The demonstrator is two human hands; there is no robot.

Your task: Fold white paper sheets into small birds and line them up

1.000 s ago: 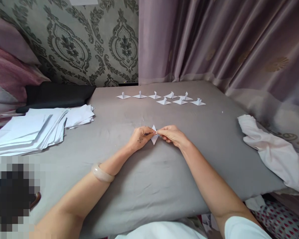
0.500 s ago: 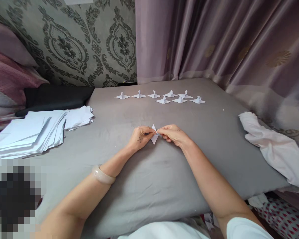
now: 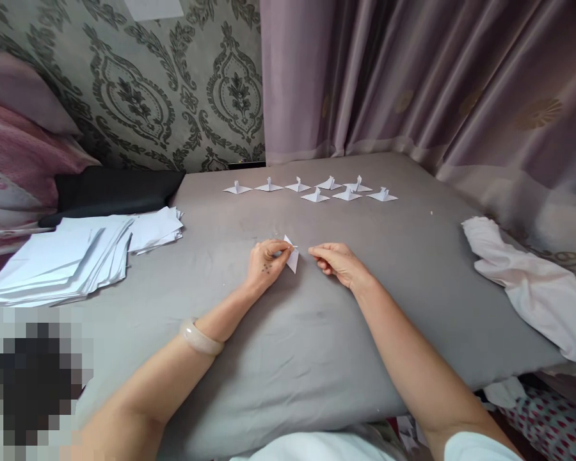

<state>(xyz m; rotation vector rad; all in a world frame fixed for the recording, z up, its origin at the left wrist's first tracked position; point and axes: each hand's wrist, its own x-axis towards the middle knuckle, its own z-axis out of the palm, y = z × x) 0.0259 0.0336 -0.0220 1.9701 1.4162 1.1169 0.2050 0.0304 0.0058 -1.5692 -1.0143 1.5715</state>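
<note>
A small white origami paper crane point(image 3: 292, 260) is pinched at its left end by my left hand point(image 3: 265, 264), between thumb and fingertips. Its two pointed wings stick out above and below the fingers, while the part under the fingertips is hidden. My right hand point(image 3: 340, 262) is a short way to the right of the crane, not touching it. Its thumb and index finger are pressed together and the other fingers are curled, with nothing visible in them. Several finished-looking paper cranes point(image 3: 315, 196) stand in two rows farther back on the grey sheet point(image 3: 288, 333).
Stacks of white paper point(image 3: 43, 256) lie at the left, in front of a black folded item point(image 3: 120, 189). A whitish cloth point(image 3: 532, 288) lies along the right edge. Purple curtains point(image 3: 312, 83) and a patterned wall point(image 3: 173, 77) stand behind. A blurred dark shape point(image 3: 33, 384) is at lower left.
My right hand has let go of the crane and moved slightly right. My left hand has drawn the crane a little left and tilted it.
</note>
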